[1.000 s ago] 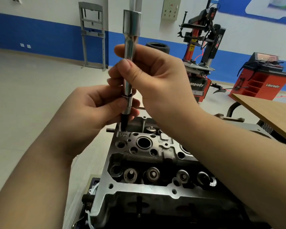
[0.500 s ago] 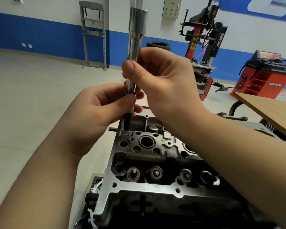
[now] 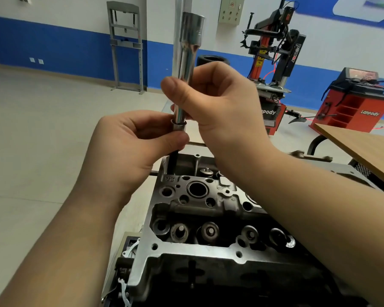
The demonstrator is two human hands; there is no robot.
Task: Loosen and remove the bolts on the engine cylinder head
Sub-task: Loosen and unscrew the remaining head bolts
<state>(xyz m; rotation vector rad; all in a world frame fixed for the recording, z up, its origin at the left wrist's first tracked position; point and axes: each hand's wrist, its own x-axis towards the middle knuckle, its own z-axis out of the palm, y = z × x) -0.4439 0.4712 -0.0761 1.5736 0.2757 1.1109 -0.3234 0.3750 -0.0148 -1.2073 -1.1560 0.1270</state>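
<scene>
The grey engine cylinder head [image 3: 193,251] fills the lower middle, with valve wells and open bolt holes. A long chrome deep socket [image 3: 187,52] stands upright above its far left corner. My right hand [image 3: 220,109] grips the socket's shaft, thumb in front. Just below, my left hand [image 3: 131,147] pinches the washer-like head of a bolt at the socket's lower end. The bolt's dark shank [image 3: 173,161] runs down from my left fingers to the head's corner; its lower end is hidden behind the casting.
A wooden tabletop [image 3: 364,149] juts in at the right. Behind stand a tyre changer [image 3: 275,63], a red wheel balancer [image 3: 355,100] and a grey frame [image 3: 125,45] against the blue-and-white wall. A wide pale floor [image 3: 42,140] lies to the left.
Both hands have lifted the socket and the bolt upward, so more of the dark shank shows above the cylinder head's corner. My left fingers have stayed at the bolt head.
</scene>
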